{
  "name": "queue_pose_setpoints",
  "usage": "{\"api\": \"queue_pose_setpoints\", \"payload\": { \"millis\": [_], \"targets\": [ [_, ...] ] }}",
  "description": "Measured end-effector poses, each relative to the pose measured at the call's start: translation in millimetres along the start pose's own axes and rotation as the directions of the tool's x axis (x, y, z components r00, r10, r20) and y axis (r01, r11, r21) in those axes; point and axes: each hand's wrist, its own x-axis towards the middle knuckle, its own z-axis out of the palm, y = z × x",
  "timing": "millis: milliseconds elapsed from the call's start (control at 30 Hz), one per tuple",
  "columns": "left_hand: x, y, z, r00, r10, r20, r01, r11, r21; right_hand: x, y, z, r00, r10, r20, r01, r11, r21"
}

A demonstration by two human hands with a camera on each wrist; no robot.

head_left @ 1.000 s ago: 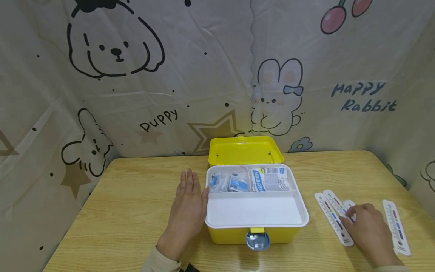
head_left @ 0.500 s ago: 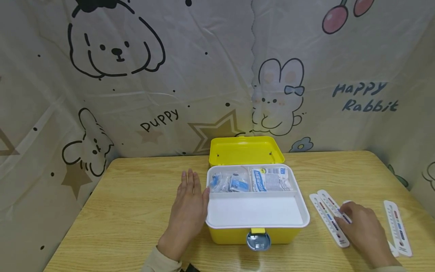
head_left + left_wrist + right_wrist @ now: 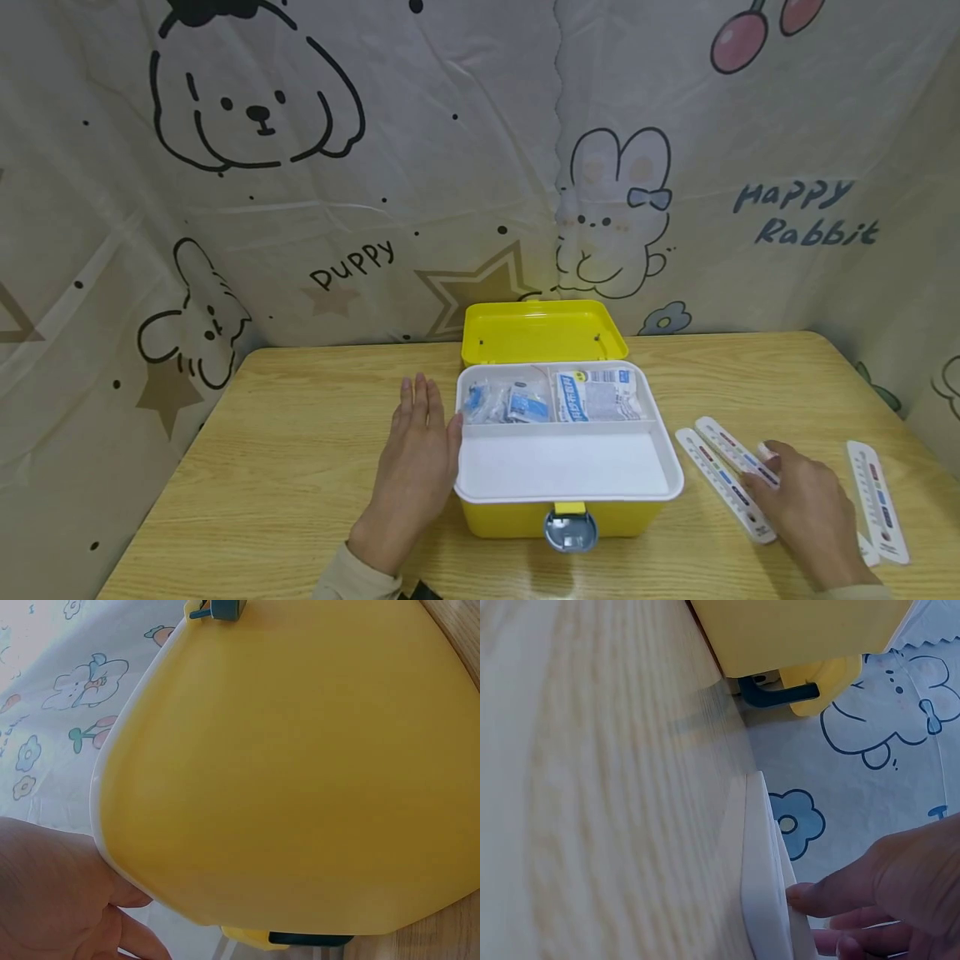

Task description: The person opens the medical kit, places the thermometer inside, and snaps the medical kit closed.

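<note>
A yellow first-aid box [image 3: 502,521] stands with its lid raised and a white tray [image 3: 555,467] in its top. My left hand [image 3: 412,467] lies along the box's left side, fingers straight, thumb at the white rim. To the right of the box, two white strip thermometers [image 3: 723,483] lie side by side at a slant. My right hand [image 3: 806,504] pinches the second thermometer [image 3: 735,450] with the thumb; the right wrist view shows the thumb [image 3: 810,898] on one white strip, the other fingers beyond it. Another thermometer is mostly hidden beneath this hand.
Bagged blue-and-white items [image 3: 517,404] and a gauze packet [image 3: 596,396] fill the tray's rear compartments. One more thermometer [image 3: 877,500] lies right of my right hand. A grey latch [image 3: 570,532] hangs at the box front. A printed cloth [image 3: 450,167] backs the wooden table [image 3: 285,483].
My right hand and the two slanted thermometers have shifted slightly left, towards the box. My left hand stays at the box's side.
</note>
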Motion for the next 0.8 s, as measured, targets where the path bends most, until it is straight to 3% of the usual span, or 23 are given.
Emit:
{"api": "queue_pose_setpoints", "payload": {
  "millis": [267, 400, 667, 800],
  "targets": [
    [-0.6, -1.9, 0.5, 1.0, -0.003, 0.003, 0.003, 1.0, 0.002, -3.2, -3, 4, 0.994, -0.069, -0.083, 0.072, 0.997, 0.036],
    [-0.5, -2.4, 0.8, 1.0, -0.005, 0.003, 0.005, 1.0, 0.003, -4.7, -6, 4, 0.982, -0.138, -0.129, 0.147, 0.987, 0.063],
    [0.3, -1.3, 1.1, 1.0, -0.007, 0.004, 0.008, 1.0, -0.008, -3.6, -17, -9, 0.919, -0.289, -0.267, 0.316, 0.947, 0.061],
    [0.8, -1.3, 1.7, 1.0, -0.002, -0.004, 0.002, 1.0, -0.003, -2.1, -22, -15, 0.893, -0.328, -0.307, 0.36, 0.932, 0.05]
  ]
}}
